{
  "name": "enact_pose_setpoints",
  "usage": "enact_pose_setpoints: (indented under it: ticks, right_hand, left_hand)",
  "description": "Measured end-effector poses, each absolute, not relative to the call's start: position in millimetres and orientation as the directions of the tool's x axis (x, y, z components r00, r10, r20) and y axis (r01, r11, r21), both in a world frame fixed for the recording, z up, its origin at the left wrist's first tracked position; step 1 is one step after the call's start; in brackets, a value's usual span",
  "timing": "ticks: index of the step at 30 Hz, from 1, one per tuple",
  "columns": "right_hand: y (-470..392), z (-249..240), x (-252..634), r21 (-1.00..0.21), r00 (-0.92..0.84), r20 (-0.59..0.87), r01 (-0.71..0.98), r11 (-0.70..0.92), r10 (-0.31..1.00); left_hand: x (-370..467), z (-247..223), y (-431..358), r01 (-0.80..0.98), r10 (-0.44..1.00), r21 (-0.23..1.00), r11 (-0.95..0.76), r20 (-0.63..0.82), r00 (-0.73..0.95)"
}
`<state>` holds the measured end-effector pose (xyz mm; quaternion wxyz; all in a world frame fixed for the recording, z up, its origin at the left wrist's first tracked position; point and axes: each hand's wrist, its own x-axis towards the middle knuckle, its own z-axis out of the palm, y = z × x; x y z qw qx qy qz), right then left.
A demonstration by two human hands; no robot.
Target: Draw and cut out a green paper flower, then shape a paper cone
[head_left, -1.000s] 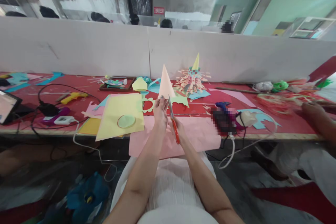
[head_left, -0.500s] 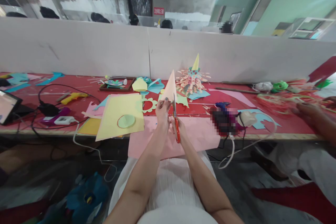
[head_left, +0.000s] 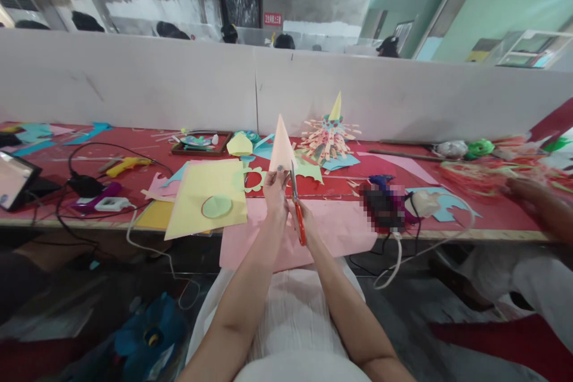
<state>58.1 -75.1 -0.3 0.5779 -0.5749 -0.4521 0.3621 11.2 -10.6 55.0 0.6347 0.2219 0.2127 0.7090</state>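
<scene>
A pale pink paper cone [head_left: 282, 146] points upward above the red table, its lower edge pinched by my left hand [head_left: 276, 191]. My right hand [head_left: 301, 218] grips red-handled scissors [head_left: 299, 222], whose blades rise along the cone's lower right edge. Beneath both hands lies a large pink sheet [head_left: 340, 233], hanging over the table's front edge. To the left, a yellow sheet [head_left: 192, 191] carries a pale green paper circle [head_left: 217, 206]. Behind the hands to the right stands a fringed pink paper figure [head_left: 329, 137] with a yellow cone on top.
On the left are a yellow glue gun [head_left: 128, 166], a purple power strip [head_left: 96, 202] and cables. A white charger [head_left: 423, 203] with a cord sits at right, near another person's hand [head_left: 526, 191]. A white partition [head_left: 179, 83] runs behind the table [head_left: 147, 152].
The cone has shifted left and turned, showing a wider face. My left hand has moved slightly left, and the scissors with my right hand have also moved a little left.
</scene>
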Motion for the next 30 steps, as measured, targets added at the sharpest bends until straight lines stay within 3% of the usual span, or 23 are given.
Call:
enact_pose_setpoints:
  ticks: [12,19,30]
  right_hand:
    - [-70.7,-8.6,69.7,-0.991,0.393,0.108,0.119,0.065,0.913]
    - [-75.7,1.6,64.8,-0.992,0.376,0.09,0.116,0.049,0.922]
    - [-75.1,0.8,68.0,-0.99,0.381,0.104,0.13,0.059,0.919]
  left_hand:
    - [21.5,45.7,-15.8,-0.759,0.994,0.645,-0.09,0.107,-0.028]
    - [18.4,55.1,-16.9,-0.754,0.994,0.647,-0.11,0.065,-0.089]
    - [21.8,50.5,-17.7,-0.735,0.997,0.675,-0.068,0.072,-0.026]
